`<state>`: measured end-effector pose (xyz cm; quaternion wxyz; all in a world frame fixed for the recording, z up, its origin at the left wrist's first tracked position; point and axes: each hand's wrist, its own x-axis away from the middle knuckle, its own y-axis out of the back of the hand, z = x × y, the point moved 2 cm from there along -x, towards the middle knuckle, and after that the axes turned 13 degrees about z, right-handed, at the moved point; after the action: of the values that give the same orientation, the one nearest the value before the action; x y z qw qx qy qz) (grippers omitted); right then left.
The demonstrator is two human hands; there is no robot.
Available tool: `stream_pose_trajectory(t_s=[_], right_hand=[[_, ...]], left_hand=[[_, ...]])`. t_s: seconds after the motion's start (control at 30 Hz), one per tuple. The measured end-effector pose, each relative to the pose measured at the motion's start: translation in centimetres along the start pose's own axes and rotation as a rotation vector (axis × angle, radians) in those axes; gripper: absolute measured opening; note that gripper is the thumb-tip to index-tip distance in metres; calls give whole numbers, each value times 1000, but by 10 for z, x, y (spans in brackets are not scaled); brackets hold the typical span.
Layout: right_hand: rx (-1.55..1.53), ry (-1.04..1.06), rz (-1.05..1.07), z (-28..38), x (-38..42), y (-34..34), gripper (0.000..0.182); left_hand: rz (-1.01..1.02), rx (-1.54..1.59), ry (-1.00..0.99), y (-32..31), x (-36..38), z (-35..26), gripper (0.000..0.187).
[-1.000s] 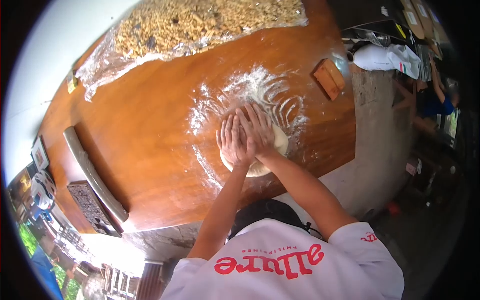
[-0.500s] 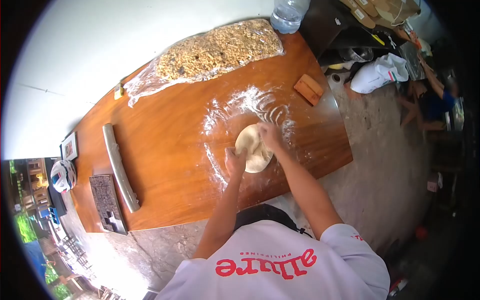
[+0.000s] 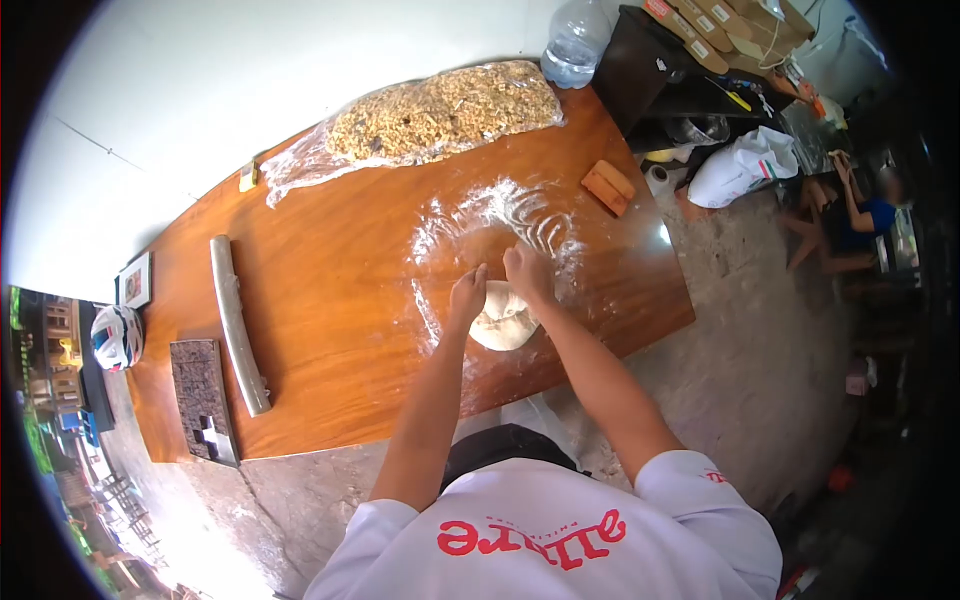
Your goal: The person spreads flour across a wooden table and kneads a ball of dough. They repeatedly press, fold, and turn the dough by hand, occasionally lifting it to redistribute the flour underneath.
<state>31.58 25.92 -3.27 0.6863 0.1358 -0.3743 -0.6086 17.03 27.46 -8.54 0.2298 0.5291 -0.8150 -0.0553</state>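
A round, pale lump of dough (image 3: 503,325) lies on the wooden table near its front edge, with creases on its top. My left hand (image 3: 467,294) is closed at the dough's far left edge, thumb pointing away from me. My right hand (image 3: 528,273) is curled at the far right edge, its knuckles up. Both hands touch the dough; the fingertips are partly hidden. White flour (image 3: 503,205) is smeared in an arc beyond and to the left of the dough.
A plastic bag of small golden-brown pieces (image 3: 440,110) lies along the wall, beside a large water bottle (image 3: 575,50). At right is a brown block (image 3: 608,188). On the left are a long wrapped roll (image 3: 238,325), a dark panel (image 3: 200,395) and a helmet (image 3: 117,337). Another person (image 3: 865,215) sits at far right.
Both hands have moved to the dough's far edge, the left one away from me off its left side. The dough looks shorter front to back and sits nearer my body. The view has shifted slightly.
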Motion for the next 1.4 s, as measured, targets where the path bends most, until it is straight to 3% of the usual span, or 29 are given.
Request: stream_pose_trajectory(t_s=[0.07,0.1,0.13,0.2,0.27,0.3,0.37,0.53,0.6,0.7,0.77,0.87,0.93,1.0,1.07,1.1,1.17,1.2,1.23,1.27,1.3,1.33,1.4], right_hand=[[-7,203,-434,3,-11,-10,27],[122,278,-349,6,-1,-28,26],[59,300,-275,-6,6,-53,28],[212,326,-247,-4,36,-70,26],[296,402,-250,-11,71,-74,36],[299,384,-235,-18,84,-76,36],[403,372,-147,-28,99,-79,47],[461,202,-62,-32,57,-79,53],[421,146,-42,-23,15,-65,53],[436,173,-116,-18,-39,-55,51],[288,353,-363,-14,-77,-42,45],[291,328,-441,-1,-115,-19,35],[219,345,-478,6,-137,-10,29],[143,363,-499,1,-152,-2,22],[-168,500,-462,-10,-145,13,15],[-133,436,-531,-17,-133,25,11],[-122,346,-541,-32,-107,42,10],[-79,319,-537,-37,-98,40,11],[-80,334,-541,-43,-91,25,11],[17,413,-442,-51,-85,3,13],[117,488,-349,-52,-77,-9,15],[120,494,-367,-43,-65,-13,15],[-103,286,-127,-24,-40,-24,21]], left_hand=[[-40,75,33,-1,15,-8,42],[-75,140,57,-1,25,-14,42],[-73,139,71,-2,36,-18,42],[-251,56,107,-9,63,-16,38],[-361,-208,-265,-26,89,-1,39],[-347,-198,-248,-28,100,7,39],[-117,-407,-356,-31,113,10,45],[-51,-479,-218,-25,65,18,51],[-120,-593,-205,-13,28,17,51],[-228,-573,-137,-3,-23,10,50],[-279,-578,-161,5,-61,4,48],[-375,-566,-188,14,-85,-20,44],[-392,-419,-36,15,-97,-22,41],[-429,-451,-125,12,-83,-24,42],[-204,-566,-178,2,-47,-29,45],[-204,-577,-188,-1,-27,-29,45],[-215,-370,69,-3,3,-23,50],[-231,-370,60,-7,19,-23,50],[-207,-330,173,-12,35,-18,51],[-179,-290,281,-14,47,-14,51],[-187,-295,262,-12,51,-14,51],[-179,-186,309,-11,54,-13,51],[-175,-59,354,-12,55,0,50]])
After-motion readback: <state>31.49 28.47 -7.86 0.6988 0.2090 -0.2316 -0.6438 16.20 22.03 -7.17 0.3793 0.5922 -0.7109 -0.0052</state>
